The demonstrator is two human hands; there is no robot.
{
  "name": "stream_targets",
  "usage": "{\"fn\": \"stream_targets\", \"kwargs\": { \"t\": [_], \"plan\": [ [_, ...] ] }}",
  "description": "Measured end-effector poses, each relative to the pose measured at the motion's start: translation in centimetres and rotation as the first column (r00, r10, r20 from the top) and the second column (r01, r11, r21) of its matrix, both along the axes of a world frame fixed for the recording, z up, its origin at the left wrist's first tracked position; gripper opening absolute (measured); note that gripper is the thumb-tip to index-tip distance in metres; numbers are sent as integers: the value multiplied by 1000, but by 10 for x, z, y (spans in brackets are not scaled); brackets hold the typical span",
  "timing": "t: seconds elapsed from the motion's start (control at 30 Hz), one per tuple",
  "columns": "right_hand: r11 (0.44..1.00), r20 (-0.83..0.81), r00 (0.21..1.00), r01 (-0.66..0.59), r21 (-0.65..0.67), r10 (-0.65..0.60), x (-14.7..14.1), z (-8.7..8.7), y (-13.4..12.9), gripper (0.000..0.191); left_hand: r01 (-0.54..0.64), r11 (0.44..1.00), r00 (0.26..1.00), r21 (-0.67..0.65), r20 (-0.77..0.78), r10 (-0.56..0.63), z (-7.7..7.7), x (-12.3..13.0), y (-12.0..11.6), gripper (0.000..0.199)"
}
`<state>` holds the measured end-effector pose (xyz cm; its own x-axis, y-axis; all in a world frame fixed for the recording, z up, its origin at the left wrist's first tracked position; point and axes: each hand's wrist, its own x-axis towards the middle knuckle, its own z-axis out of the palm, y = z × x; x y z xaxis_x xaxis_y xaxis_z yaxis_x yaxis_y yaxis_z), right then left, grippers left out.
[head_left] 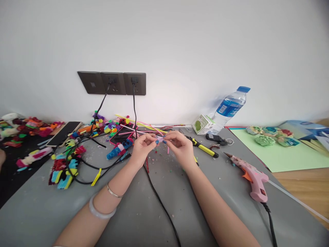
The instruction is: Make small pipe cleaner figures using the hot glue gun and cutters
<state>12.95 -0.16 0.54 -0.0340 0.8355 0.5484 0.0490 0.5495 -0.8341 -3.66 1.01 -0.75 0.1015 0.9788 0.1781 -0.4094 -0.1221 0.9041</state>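
A small pale pink-purple piece (160, 138) is held up between both hands above the grey table (164, 192). My left hand (144, 147) pinches its left end with thumb and forefinger. Its right end sits in the pinch of my right hand (180, 145). The fingertips, with blue nails, nearly meet and cover most of the piece. Pink and yellow pipe cleaners (128, 128) lie behind the hands. A blue fuzzy figure (119, 148) rests left of my left hand, and a yellow and black tool (205, 149) lies right of my right hand.
A pink glue gun (257, 181) with its cord lies at the right. Behind are a tilted water bottle (231, 106), a small box (203, 124) and keys (219, 139). Black cables (159, 199) cross the table. Colourful fuzzy figures (68, 166) and a phone (64, 133) are left.
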Motion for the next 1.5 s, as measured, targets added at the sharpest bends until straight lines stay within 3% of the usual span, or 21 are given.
{"fn": "stream_targets", "kwargs": {
  "t": [0.47, 0.57, 0.67, 0.83, 1.03, 1.27, 1.5],
  "plan": [
    [982, -160, 984, -104, -157, 78, 2, -3, 6, 12, 8, 1000, 1000, 4, -27, -8, 0, 1, 0, 29],
    [942, -228, 971, -137, -307, 67, 2, -3, 7, 22, 7, 998, 994, 55, -106, -1, 1, -2, 1, 26],
    [865, -304, 951, -201, -460, 59, 1, -3, 8, 30, -4, 986, 977, 165, -211, 39, 0, -4, 2, 25],
    [798, -349, 935, -254, -547, 58, 1, -5, 8, 35, -27, 970, 960, 242, -262, 93, -3, -5, 2, 21],
    [846, -282, 957, -201, -493, 63, 0, -7, 8, 34, -47, 972, 949, 231, -293, 115, -4, -6, 3, 22],
    [926, -221, 970, -172, -335, 101, -3, -7, 7, 26, -49, 975, 962, 217, -252, 105, -3, -4, 2, 23],
    [935, -174, 981, -140, -325, 86, -2, -3, 4, 27, -80, 974, 964, 211, -231, 129, -2, -2, 0, 26]
  ]
}}
